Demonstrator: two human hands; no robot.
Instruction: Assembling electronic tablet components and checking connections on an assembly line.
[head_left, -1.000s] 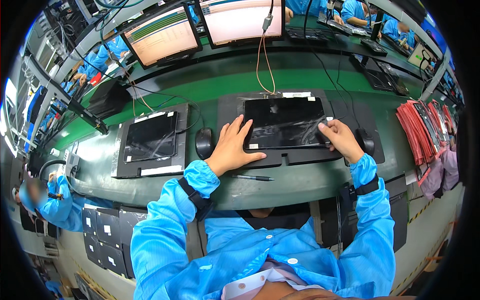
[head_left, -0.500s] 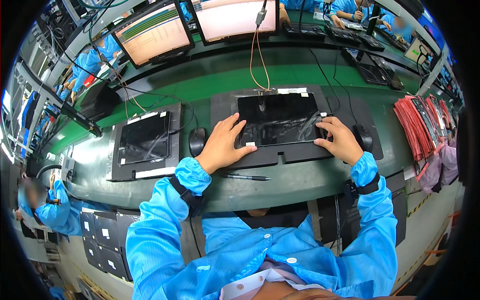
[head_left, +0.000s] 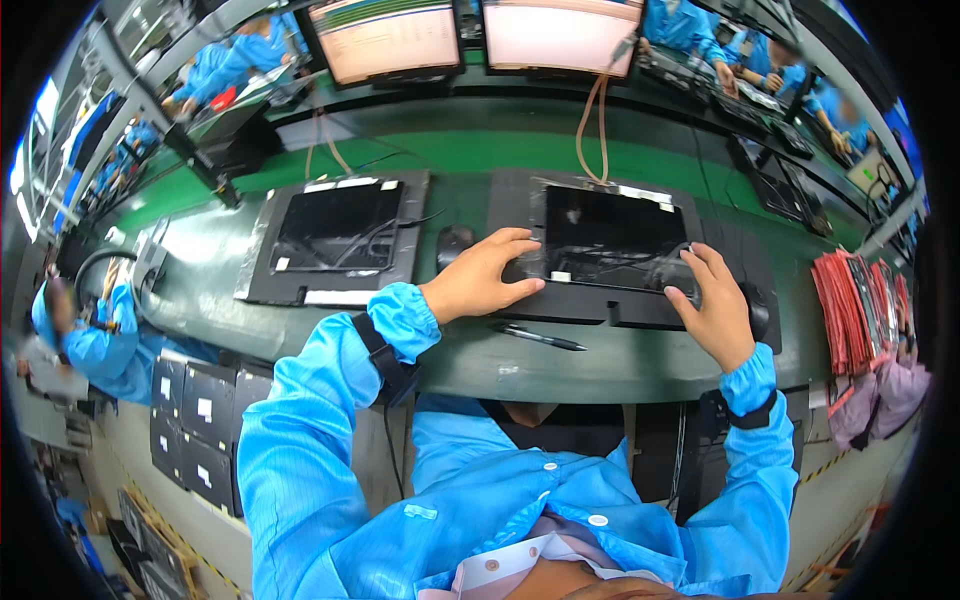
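Observation:
A dark flat tablet-like screen [head_left: 612,235] under clear film lies in a black foam fixture [head_left: 512,225] in front of me. My left hand [head_left: 488,274] is over the fixture at the screen's left side, palm down, thumb and fingers apart, with nothing in it. At the screen's right edge my right hand [head_left: 716,302] has its fingers and thumb spread; the fingertips are close to the lower right corner, and whether they touch it I cannot tell. A black pen [head_left: 540,337] rests on the green bench below the fixture.
To the left a second dark screen [head_left: 338,228] sits in another fixture. Black mice [head_left: 455,243] [head_left: 755,310] flank my fixture. Two monitors [head_left: 388,42] stand behind, with a cable loop [head_left: 592,130] hanging down. Red bags [head_left: 842,312] hang at right. Several co-workers in blue sit nearby.
My view has turned, so the bench appears shifted rightward. My left thumb has come off the screen's lower left corner. My right hand has slid down its right edge, fingers opening.

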